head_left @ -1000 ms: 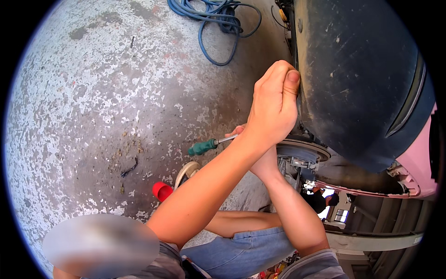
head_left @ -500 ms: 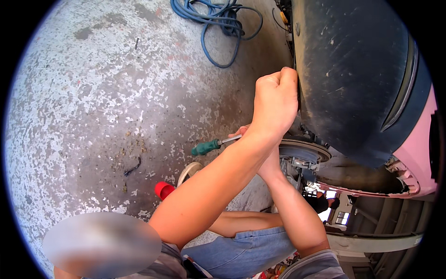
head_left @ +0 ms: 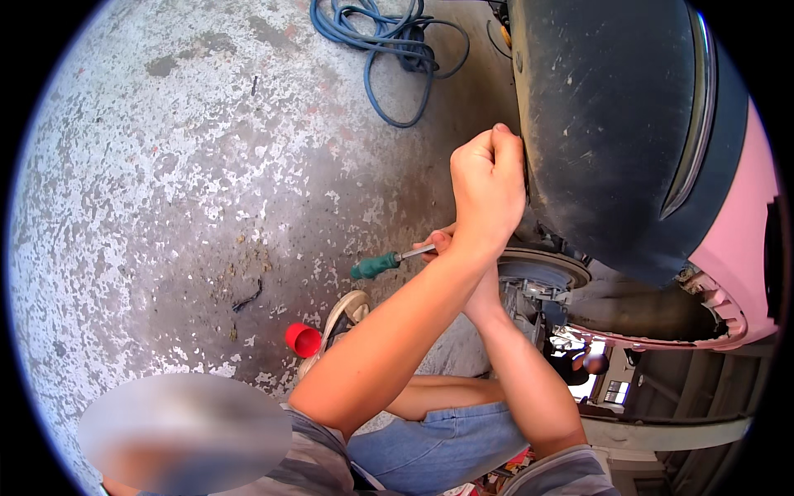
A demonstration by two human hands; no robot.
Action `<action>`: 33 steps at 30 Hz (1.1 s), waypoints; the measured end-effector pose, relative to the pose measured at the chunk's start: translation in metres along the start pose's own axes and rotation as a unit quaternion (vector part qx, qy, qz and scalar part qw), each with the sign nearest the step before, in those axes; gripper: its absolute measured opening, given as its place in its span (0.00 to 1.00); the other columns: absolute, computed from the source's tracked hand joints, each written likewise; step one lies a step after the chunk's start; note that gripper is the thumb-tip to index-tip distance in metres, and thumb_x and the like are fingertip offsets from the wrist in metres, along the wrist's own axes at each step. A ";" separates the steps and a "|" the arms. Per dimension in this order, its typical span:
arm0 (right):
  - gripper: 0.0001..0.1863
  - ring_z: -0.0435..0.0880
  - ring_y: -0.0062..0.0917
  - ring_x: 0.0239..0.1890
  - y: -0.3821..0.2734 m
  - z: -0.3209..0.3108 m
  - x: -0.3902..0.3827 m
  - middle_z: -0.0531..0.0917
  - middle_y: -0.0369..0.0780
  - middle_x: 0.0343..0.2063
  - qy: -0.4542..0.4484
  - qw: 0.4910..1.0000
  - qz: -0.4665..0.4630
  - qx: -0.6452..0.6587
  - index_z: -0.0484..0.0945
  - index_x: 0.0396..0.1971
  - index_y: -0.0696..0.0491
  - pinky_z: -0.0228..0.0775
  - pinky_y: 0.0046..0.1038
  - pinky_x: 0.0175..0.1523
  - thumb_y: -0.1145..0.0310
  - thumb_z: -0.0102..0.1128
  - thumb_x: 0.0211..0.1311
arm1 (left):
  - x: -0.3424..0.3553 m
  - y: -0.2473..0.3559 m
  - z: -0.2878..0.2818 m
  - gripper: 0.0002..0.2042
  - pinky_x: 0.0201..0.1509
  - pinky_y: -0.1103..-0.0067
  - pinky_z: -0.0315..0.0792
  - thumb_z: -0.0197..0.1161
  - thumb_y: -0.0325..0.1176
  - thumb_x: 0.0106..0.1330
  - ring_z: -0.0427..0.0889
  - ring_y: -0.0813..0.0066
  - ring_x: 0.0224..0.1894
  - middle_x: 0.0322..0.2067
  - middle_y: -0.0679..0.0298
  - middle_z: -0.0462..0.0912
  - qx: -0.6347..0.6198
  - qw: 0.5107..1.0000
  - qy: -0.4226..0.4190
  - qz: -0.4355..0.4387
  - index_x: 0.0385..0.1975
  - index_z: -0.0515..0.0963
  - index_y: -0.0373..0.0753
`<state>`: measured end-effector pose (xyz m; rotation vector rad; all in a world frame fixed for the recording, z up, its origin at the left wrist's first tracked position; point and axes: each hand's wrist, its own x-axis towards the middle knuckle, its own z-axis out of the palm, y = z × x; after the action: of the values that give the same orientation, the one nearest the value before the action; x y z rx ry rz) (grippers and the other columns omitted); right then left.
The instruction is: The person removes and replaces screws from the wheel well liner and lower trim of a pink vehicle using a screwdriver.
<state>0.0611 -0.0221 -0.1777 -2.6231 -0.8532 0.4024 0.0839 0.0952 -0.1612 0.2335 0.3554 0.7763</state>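
My left hand (head_left: 490, 183) is closed against the edge of a dark, dusty car bumper (head_left: 608, 124); its fingertips are hidden at that edge. Beneath my left forearm, the right arm crosses up from the lower right. The fingers of my right hand (head_left: 438, 242) are closed on the metal shaft of a screwdriver (head_left: 377, 265). Its green handle points left, out over the floor, while the tip is hidden behind my left wrist. Just below both hands is a round brake disc (head_left: 546, 269).
A coiled blue hose (head_left: 397, 41) lies on the worn concrete floor at the far side. Near my shoe (head_left: 351, 307) is a red cup-shaped thing (head_left: 303, 340). Pink bodywork (head_left: 740, 240) edges the wheel arch at right. A blurred patch covers the lower left; another person (head_left: 579, 364) shows beyond.
The view has shifted slightly. My left forearm sits a little farther right, showing more of the shoe and the red thing. Both hands keep nearly the same place and grip.
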 end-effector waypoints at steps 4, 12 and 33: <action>0.10 0.82 0.22 0.34 -0.024 0.024 0.003 0.80 0.40 0.28 0.016 0.993 0.073 0.091 0.71 0.31 0.61 0.79 0.24 0.39 0.69 0.52 0.67 | 0.043 -0.004 -0.067 0.18 0.22 0.77 0.61 0.44 0.35 0.70 0.63 0.77 0.15 0.13 0.69 0.61 -0.124 0.982 0.057 -0.129 0.14 0.59 0.40; 0.10 0.81 0.19 0.26 -0.002 -0.012 0.020 0.81 0.39 0.21 -0.043 0.995 0.064 0.070 0.72 0.27 0.60 0.76 0.23 0.33 0.69 0.54 0.66 | 0.045 0.027 -0.156 0.19 0.32 0.75 0.71 0.54 0.45 0.68 0.73 0.75 0.23 0.16 0.66 0.70 0.317 0.840 -0.375 -0.229 0.23 0.72 0.35; 0.09 0.83 0.19 0.31 -0.011 0.044 0.065 0.81 0.39 0.25 -0.185 0.977 -0.084 0.060 0.71 0.29 0.60 0.79 0.25 0.37 0.71 0.51 0.67 | -0.094 -0.001 -0.324 0.14 0.39 0.69 0.78 0.59 0.31 0.55 0.84 0.57 0.38 0.34 0.54 0.83 0.790 0.344 -0.491 -0.129 0.41 0.73 0.35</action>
<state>0.0899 0.0367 -0.2233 -2.3774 -1.1179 0.8844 -0.1055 0.0508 -0.4366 2.3651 -0.1891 -0.4626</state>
